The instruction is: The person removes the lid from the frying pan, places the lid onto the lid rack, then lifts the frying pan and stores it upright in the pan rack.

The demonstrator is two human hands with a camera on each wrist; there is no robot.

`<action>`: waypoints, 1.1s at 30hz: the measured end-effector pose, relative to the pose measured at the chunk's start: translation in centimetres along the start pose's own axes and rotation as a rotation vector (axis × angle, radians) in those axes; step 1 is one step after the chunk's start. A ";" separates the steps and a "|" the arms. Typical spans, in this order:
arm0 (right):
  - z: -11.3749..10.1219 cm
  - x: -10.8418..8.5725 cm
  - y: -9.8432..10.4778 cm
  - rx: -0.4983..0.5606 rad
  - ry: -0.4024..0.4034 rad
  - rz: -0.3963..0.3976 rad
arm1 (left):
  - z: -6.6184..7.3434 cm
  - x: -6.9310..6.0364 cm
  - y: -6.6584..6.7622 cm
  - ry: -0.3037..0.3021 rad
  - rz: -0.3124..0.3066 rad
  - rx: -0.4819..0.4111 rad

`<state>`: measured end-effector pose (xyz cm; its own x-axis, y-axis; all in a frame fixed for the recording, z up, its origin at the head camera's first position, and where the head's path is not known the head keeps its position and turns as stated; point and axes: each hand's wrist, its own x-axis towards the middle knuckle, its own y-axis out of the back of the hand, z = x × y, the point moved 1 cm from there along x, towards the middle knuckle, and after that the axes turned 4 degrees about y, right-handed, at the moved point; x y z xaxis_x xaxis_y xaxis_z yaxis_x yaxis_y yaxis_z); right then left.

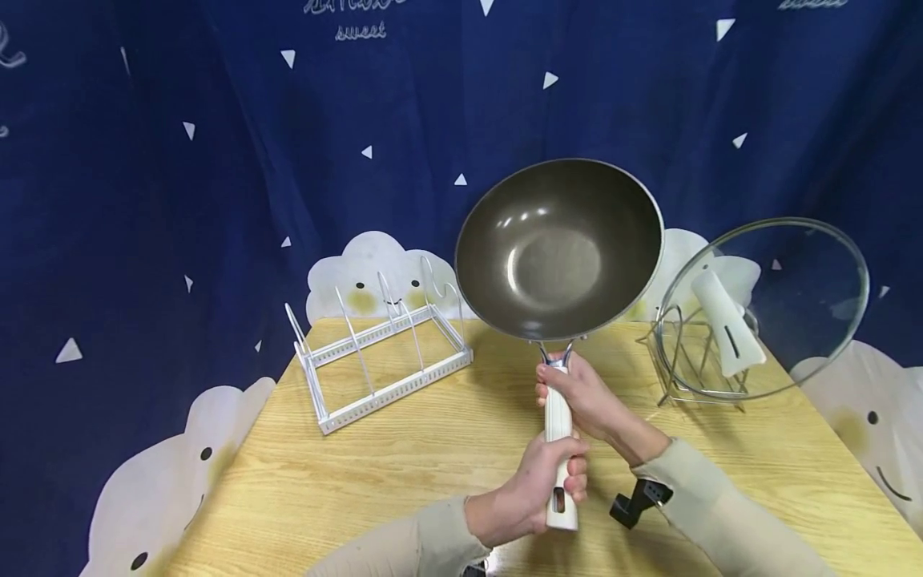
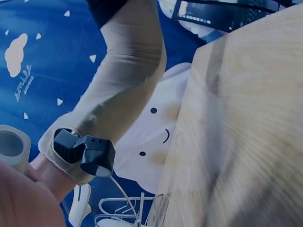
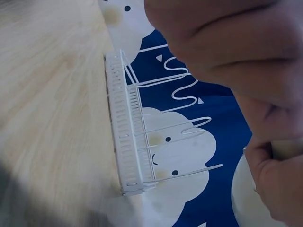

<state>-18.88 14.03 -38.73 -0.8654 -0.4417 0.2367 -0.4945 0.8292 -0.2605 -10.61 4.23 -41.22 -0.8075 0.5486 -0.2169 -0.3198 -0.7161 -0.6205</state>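
A dark-lined pan (image 1: 558,248) is raised above the table, its open side facing the head camera and its white handle (image 1: 558,417) pointing down. Low on that handle, the left hand (image 1: 530,485) grips it near the end with the hole. The right hand (image 1: 584,397) holds the upper part of the handle, just under the metal joint. Part of the left hand (image 2: 28,201) and the round end of the handle (image 2: 13,147) show at the left wrist view's lower left. In the right wrist view, curled fingers (image 3: 246,52) fill the upper right.
A white wire rack (image 1: 397,393) stands on the wooden table (image 1: 324,481) at the left. At the right, a glass lid (image 1: 800,304) with a white grip rests upright in a smaller metal rack (image 1: 703,394). A blue patterned curtain (image 1: 404,104) hangs behind.
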 end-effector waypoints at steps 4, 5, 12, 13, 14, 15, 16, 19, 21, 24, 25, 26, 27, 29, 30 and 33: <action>-0.3 0.3 -0.3 -0.085 0.000 0.044 | 0.3 0.1 0.3 0.005 -0.024 0.023; -0.4 0.3 -0.4 -0.108 0.000 0.057 | 0.3 0.1 0.4 0.004 -0.030 0.027; -0.9 0.8 -1.1 -0.188 0.007 0.133 | 0.7 0.2 0.8 -0.018 -0.042 0.044; -0.9 0.9 -1.1 -0.208 0.010 0.138 | 0.8 0.1 0.8 -0.019 -0.030 0.047; -0.9 1.0 -1.2 -0.237 0.012 0.140 | 0.9 0.0 0.9 -0.017 -0.014 0.056; -1.0 1.1 -1.2 -0.272 0.015 0.141 | 0.9 0.0 0.9 -0.014 0.003 0.066; -1.0 1.1 -1.2 -0.304 0.017 0.142 | 0.9 -0.1 1.0 -0.012 0.021 0.078; -0.9 1.5 -1.3 -0.376 0.017 0.146 | 1.1 -0.3 1.0 -0.014 0.064 0.105; -0.9 1.6 -1.3 -0.391 0.015 0.155 | 1.2 -0.2 0.9 -0.026 0.085 0.118; -1.0 1.9 -1.5 -0.396 0.006 0.175 | 1.3 0.0 0.8 -0.046 0.113 0.139; -1.0 2.0 -1.5 -0.407 0.005 0.183 | 1.3 0.1 0.9 -0.051 0.122 0.146; -1.1 2.1 -1.6 -0.416 -0.001 0.190 | 1.3 0.2 1.0 -0.055 0.130 0.148; -1.1 2.2 -1.7 -0.429 -0.005 0.193 | 1.2 0.3 1.1 -0.058 0.135 0.152; -1.1 2.3 -1.8 -0.466 -0.007 0.193 | 1.1 0.4 1.4 -0.063 0.136 0.150; -1.0 2.5 -1.9 -0.484 -0.007 0.191 | 1.1 0.5 1.6 -0.066 0.133 0.145; -1.1 2.8 -2.1 -0.539 -0.003 0.182 | 1.1 0.7 2.1 -0.078 0.113 0.133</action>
<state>-20.14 11.40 -36.54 -0.9334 -0.2754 0.2300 -0.2264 0.9493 0.2179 -12.35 2.66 -41.83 -0.8763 0.4302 -0.2168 -0.2839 -0.8248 -0.4891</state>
